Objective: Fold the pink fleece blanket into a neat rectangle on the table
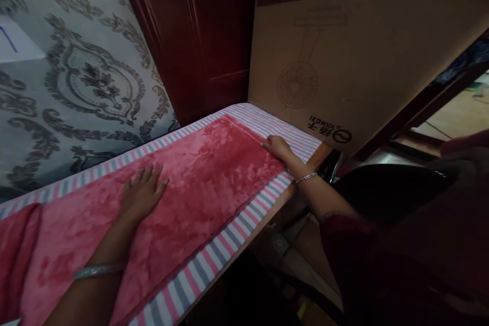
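Observation:
A long piece of red plush fabric [198, 178] lies flat along a table covered with a striped cloth [214, 260]. My left hand [142, 191] rests palm down on the plush, fingers spread, with a pale bangle on the wrist. At the fabric's far right end, my right hand [277, 146] has its fingers closed on the edge; a thin silver bangle circles that wrist. A darker red folded part of cloth [17, 260] lies at the near left end of the plush.
A large cardboard box [328, 61] printed with a fan stands upright beyond the table's right end. Behind the table are a dark red door [198, 35] and a patterned wall [95, 76]. A black round seat [393, 188] is at the right, near my right arm.

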The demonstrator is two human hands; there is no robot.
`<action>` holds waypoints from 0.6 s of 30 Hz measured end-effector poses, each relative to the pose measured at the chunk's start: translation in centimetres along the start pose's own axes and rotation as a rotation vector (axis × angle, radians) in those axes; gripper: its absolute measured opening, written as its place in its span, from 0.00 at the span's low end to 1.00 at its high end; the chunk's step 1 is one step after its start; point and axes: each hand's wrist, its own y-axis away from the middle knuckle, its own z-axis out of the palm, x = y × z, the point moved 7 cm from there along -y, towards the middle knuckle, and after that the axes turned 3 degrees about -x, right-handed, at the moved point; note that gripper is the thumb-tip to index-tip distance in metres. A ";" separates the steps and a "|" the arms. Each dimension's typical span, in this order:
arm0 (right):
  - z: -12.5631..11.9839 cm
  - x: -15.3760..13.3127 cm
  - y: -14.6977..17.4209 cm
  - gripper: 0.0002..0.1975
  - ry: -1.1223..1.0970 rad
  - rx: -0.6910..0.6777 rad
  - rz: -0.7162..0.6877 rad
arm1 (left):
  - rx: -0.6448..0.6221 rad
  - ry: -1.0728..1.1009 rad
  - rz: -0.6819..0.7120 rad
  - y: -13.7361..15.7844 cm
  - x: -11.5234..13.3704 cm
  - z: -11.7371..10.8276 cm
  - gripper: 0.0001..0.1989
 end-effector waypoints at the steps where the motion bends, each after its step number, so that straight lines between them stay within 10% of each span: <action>1: 0.0 0.0 0.2 0.18 0.030 0.023 0.009 | 0.000 0.005 -0.007 0.0 -0.1 0.1 0.32; 11: 0.4 -0.9 2.0 0.20 0.148 0.087 0.008 | -0.019 0.015 -0.011 -0.7 0.7 -0.9 0.31; 18: 0.5 -1.0 1.8 0.19 0.138 0.083 -0.002 | -0.122 0.186 0.422 -6.2 13.3 -1.6 0.30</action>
